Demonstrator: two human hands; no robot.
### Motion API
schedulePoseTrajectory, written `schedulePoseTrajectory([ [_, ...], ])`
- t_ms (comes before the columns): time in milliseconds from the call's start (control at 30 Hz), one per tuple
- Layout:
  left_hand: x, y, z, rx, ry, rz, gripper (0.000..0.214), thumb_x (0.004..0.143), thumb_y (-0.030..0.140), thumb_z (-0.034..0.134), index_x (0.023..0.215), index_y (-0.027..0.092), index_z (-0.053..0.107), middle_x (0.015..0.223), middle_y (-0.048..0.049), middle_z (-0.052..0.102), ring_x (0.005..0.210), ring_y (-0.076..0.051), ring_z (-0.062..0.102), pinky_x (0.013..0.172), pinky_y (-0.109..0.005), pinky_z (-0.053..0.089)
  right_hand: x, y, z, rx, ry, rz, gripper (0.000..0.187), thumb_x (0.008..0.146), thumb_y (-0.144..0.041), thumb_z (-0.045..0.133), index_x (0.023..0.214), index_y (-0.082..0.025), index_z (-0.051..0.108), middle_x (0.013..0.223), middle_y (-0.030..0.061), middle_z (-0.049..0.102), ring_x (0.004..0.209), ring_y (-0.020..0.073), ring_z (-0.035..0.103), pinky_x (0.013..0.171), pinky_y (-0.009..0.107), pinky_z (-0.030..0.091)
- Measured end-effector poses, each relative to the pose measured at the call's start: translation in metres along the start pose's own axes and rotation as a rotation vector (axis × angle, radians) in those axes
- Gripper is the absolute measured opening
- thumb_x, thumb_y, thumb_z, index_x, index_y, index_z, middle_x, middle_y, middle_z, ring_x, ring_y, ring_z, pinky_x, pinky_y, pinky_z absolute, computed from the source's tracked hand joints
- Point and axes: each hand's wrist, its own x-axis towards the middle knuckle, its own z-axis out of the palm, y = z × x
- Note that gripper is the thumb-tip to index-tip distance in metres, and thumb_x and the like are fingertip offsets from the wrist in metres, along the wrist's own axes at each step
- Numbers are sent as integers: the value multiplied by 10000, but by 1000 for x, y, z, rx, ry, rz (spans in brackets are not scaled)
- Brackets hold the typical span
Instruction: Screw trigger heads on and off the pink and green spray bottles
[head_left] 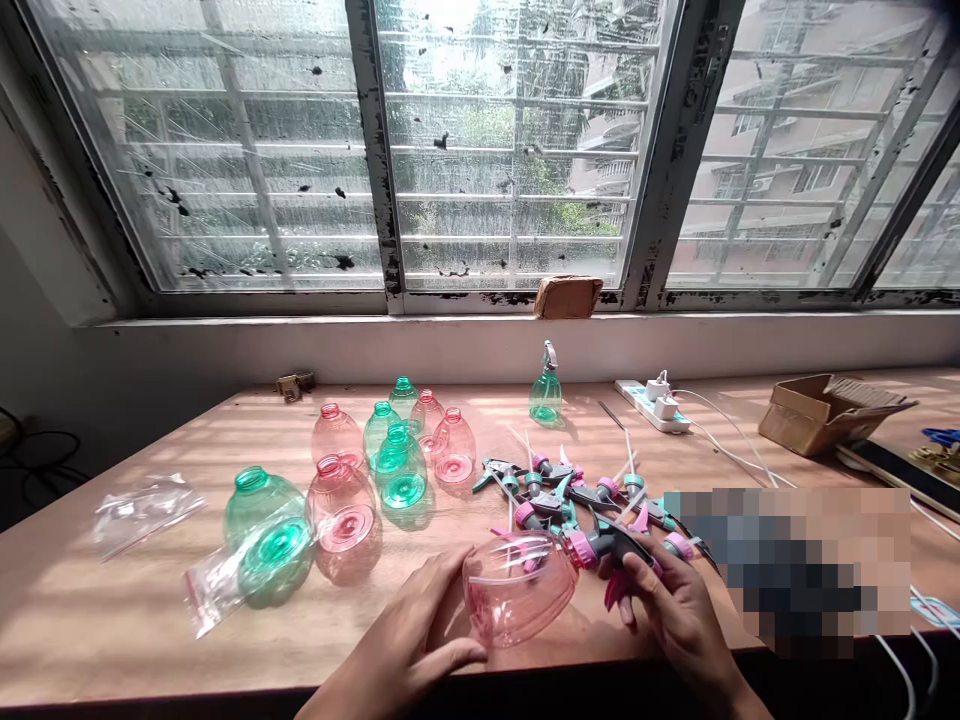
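Note:
Near the table's front edge a clear pink spray bottle (517,592) lies tilted on its side, mouth to the right. My left hand (424,630) is closed around its base. My right hand (671,605) grips a black and pink trigger spray head (611,550), whose pink collar sits at the bottle's mouth. How far the collar is screwed on I cannot tell. Just behind lies a pile of loose spray heads (559,495) in pink, teal and black, with white tubes. To the left stand several open bottles, among them a green bottle (401,470) and a pink bottle (341,515).
A green bottle with a spray head (546,390) stands near the wall. Plastic bags (146,510) lie at the left. Toward the right are a power strip (651,405) with cables and an open cardboard box (821,415). A blurred patch (810,570) covers the right front.

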Motion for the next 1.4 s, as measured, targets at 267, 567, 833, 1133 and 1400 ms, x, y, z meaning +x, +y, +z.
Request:
schedulePoseTrajectory([
  [267,1,6,-3,47,-42,20,526,1029,436,673,1538,364,559,1594,-68,584,1455,-338,561,1236,-457,456,63,-66,-16,-281,349,-276,344,947,-569,728,997,-229,739,686,7,663,524,153,485,456,277,391],
  [567,6,17,-8,11,-75,68,351,1055,338,640,1406,315,646,1432,-73,683,1343,-293,618,1148,-380,511,203,-89,-57,-997,545,-364,499,993,-621,547,1050,-166,745,905,184,797,877,360,730,788,415,502],
  [833,7,28,-12,-24,-87,68,273,1066,340,623,1329,295,683,1332,-60,707,1281,-268,644,1117,-339,506,267,-67,-52,-1241,505,-123,341,1055,-463,621,1180,-163,722,1137,120,770,1031,282,736,912,464,583],
  [1133,3,29,-11,-42,-77,51,280,1037,300,664,1316,291,683,1348,-51,703,1286,-263,642,1114,-311,488,305,-43,-25,-1248,491,24,345,1037,-370,692,1334,-196,659,1348,105,687,1119,268,714,940,482,620],
  [1400,3,26,-11,4,-85,51,267,1020,298,688,1286,285,699,1365,-52,711,1287,-268,644,1112,-324,490,324,-52,-15,-1250,450,50,379,1032,-367,699,1363,-193,641,1363,107,677,1130,275,711,944,493,619],
])
